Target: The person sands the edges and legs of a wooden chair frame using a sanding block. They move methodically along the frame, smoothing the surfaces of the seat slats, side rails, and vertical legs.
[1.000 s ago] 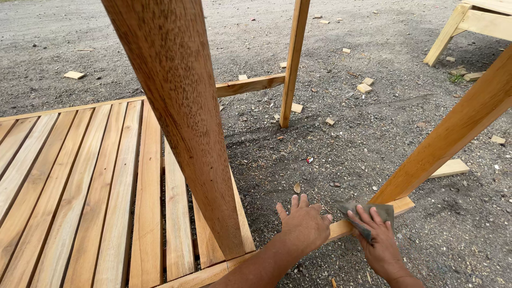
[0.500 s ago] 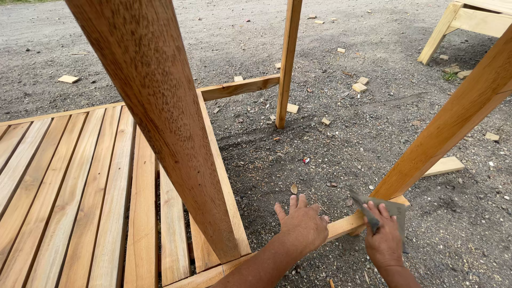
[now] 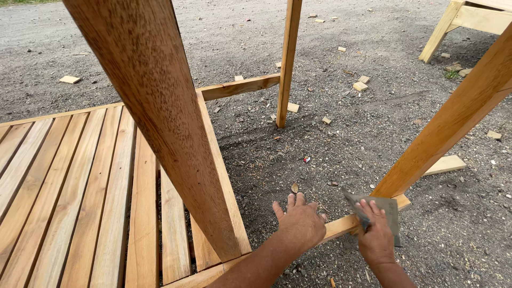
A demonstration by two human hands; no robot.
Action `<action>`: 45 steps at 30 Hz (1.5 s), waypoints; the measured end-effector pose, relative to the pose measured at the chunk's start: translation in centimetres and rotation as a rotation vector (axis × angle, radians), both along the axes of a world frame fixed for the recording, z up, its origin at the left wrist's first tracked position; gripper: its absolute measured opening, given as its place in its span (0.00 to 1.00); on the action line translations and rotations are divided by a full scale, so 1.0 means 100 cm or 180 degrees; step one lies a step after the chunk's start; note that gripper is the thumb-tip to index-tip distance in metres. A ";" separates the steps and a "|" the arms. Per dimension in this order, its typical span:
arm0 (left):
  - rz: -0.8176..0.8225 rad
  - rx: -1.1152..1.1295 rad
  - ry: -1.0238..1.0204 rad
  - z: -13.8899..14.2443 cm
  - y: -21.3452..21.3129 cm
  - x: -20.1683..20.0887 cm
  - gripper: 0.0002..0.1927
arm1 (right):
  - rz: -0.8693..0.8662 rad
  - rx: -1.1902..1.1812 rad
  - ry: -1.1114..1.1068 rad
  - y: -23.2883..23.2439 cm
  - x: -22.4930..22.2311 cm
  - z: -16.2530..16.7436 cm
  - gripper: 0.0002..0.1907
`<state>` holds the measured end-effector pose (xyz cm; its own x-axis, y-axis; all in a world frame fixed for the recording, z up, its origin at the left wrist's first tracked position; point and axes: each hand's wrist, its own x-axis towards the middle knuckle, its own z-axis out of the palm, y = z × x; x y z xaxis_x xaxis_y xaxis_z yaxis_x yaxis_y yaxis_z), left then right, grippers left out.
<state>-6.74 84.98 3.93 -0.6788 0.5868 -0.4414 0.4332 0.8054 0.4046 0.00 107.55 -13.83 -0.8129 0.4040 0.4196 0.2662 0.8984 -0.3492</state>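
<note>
Slatted wooden panel lies flat at left, its thick leg rising beside the left hand, spread flat and holding nothing, pressing the low rail; right hand grips grey sandpaper against the rail's end, open gravel beyond.

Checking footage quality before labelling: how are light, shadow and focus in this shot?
Head view: soft, even daylight, no glare; only faint shadows under the rail. Left hand, right hand and grey sandpaper are sharp; the near post looms large and slanted from the wide lens.
</note>
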 end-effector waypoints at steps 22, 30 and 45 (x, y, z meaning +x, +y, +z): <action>-0.0013 0.0181 0.0114 -0.021 0.009 0.002 0.30 | 0.0992 -0.0099 0.0456 -0.034 0.018 -0.018 0.28; 0.0160 0.0171 0.0073 -0.017 0.001 0.001 0.31 | -0.0607 -0.0034 -0.0037 0.025 -0.004 -0.012 0.23; 0.0231 0.0161 0.0105 -0.007 -0.001 -0.007 0.34 | -0.0079 -0.0084 0.0670 -0.024 0.012 -0.035 0.23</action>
<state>-7.48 84.87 3.19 -0.7341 0.5565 -0.3891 0.3880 0.8140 0.4322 1.20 105.18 -17.29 -0.6980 0.4357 0.5682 0.2067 0.8824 -0.4228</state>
